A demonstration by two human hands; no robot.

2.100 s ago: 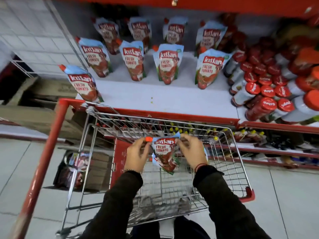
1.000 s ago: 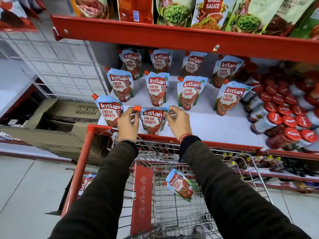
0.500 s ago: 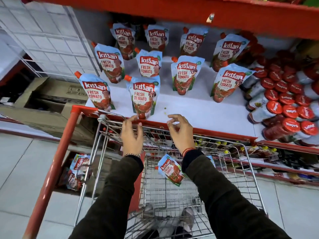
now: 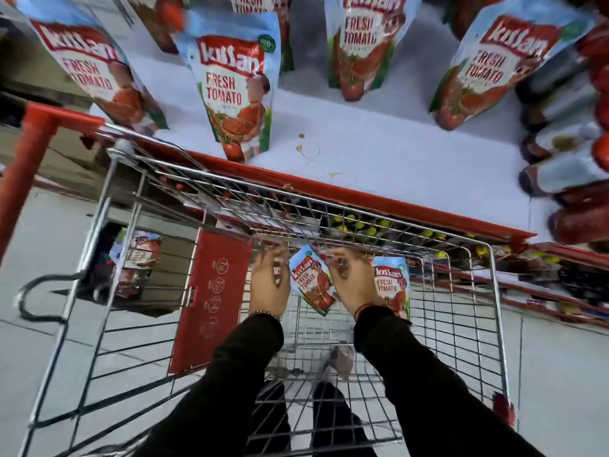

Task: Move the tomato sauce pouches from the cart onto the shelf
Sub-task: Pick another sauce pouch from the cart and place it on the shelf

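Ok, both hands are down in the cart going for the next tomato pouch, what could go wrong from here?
1. The left hand and right hand flank the tilted pouch without clearly gripping it; it could slip.
2. A second pouch sits right behind the right hand and may get knocked over.
3. The front pouch stands near the shelf edge; bumping it while placing the next could tip it into the cart.

Both hands down inside the cart (image 4: 487, 291) — left hand (image 4: 268, 285) and right hand (image 4: 354, 283) on either side of a tilted pouch (image 4: 311, 283), another pouch (image 4: 393, 285) just right of the right hand. Beyond the cart, the shelf (image 4: 395, 159) — standing pouches (image 4: 235, 94) lined along it, bottles (image 4: 566, 173) at its right end.
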